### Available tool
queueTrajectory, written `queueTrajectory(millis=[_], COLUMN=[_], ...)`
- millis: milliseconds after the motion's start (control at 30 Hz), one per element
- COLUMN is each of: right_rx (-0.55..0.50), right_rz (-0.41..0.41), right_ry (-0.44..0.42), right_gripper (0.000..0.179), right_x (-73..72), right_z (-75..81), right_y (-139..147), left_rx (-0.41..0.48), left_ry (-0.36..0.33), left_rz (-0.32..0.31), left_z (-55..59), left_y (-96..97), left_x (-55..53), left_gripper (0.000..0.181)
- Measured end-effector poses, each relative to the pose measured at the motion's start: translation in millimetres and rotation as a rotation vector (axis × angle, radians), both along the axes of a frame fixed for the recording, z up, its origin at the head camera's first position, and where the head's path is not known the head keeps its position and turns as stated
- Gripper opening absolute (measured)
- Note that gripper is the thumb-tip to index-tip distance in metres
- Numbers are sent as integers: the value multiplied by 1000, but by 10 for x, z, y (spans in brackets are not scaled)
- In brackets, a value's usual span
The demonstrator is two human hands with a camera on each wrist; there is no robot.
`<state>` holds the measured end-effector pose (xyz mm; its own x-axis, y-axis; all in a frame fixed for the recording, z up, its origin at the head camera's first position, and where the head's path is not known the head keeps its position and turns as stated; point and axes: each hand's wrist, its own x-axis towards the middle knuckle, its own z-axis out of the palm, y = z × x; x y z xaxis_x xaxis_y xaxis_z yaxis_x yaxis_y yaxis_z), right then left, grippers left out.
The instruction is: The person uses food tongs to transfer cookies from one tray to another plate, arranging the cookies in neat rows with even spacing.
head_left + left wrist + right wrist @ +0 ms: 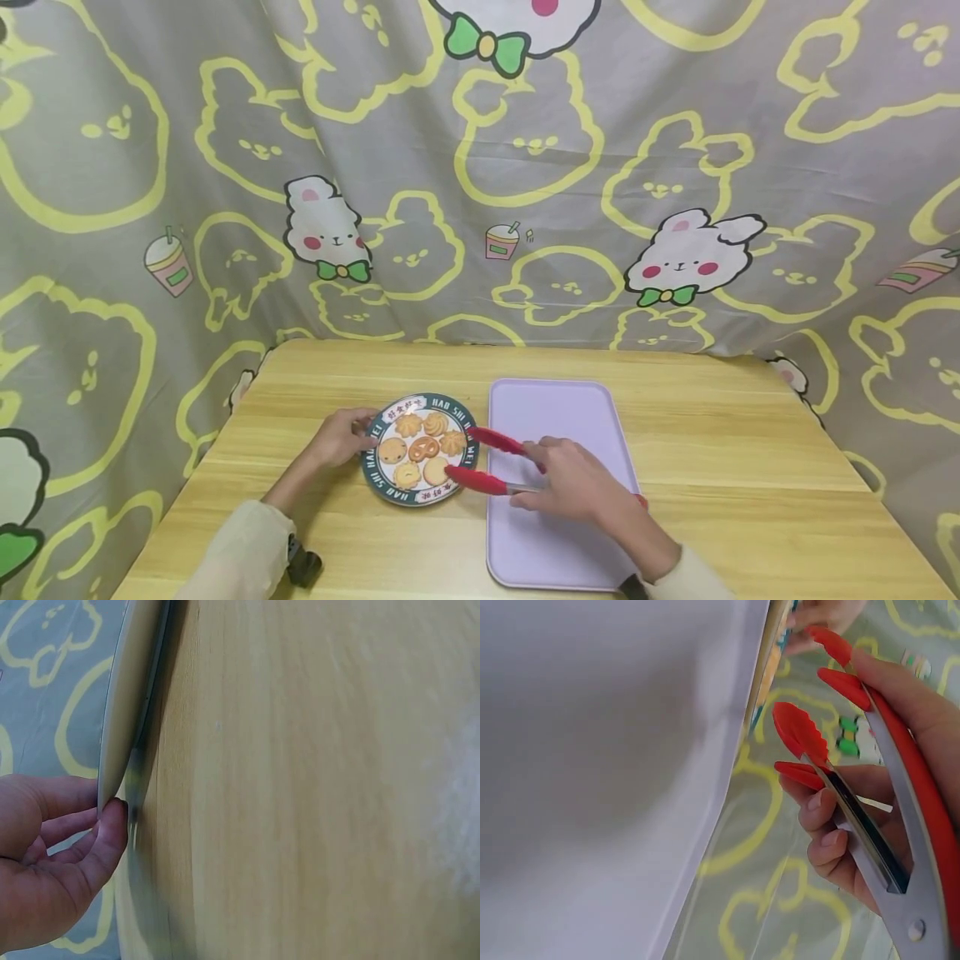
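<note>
A round plate (368, 467) with a dark green lettered rim bears several cookies (424, 448), one of them pretzel-shaped. My left hand (345, 437) pinches the plate's left edge; in the left wrist view, thumb and fingers (112, 832) meet on either side of the plate's rim (127, 697). With my right hand (573, 479) I grip red-tipped metal tongs (480, 481), whose arms stand apart. In the head view the tong tips overlap the plate's right side, with nothing between them. The right wrist view shows fingers curled round the tongs (907, 802).
A lilac rectangular tray (555, 408) lies right of the plate, under my right hand. Both rest on a wooden table (720, 467). Behind the table hangs a grey curtain (420, 158) with yellow cartoon outlines.
</note>
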<state>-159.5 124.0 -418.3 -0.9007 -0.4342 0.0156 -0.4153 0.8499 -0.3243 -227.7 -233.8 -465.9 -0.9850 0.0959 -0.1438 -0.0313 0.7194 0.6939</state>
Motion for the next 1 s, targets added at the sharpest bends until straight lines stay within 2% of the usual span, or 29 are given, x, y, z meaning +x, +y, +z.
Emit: queueTrajectory(millis=[167, 300, 467, 600, 767, 867, 1000], right_rx=[-66, -62, -23, -3, 38, 57, 68], right_rz=[-170, -299, -438, -501, -620, -701, -729], right_ry=[65, 98, 10, -22, 8, -14, -56], right_gripper=[77, 89, 105, 117, 116, 111, 113], right_x=[-22, -70, -98, -114, -136, -148, -162], right_z=[-43, -100, -152, -211, -284, -319, -375], right_y=[410, 756, 1091, 1265, 1408, 1471, 1535], left_rx=[-4, -16, -32, -36, -27, -20, -22], left_ry=[3, 11, 21, 16, 4, 4, 7], left_rz=[-6, -14, -21, -14, -8, -9, -9], left_z=[16, 12, -2, 6, 14, 10, -19], left_y=[3, -2, -14, -12, -10, -8, -20], left_x=[-13, -20, -25, -17, -12, -13, -12], left_gripper=[50, 49, 48, 49, 50, 51, 52])
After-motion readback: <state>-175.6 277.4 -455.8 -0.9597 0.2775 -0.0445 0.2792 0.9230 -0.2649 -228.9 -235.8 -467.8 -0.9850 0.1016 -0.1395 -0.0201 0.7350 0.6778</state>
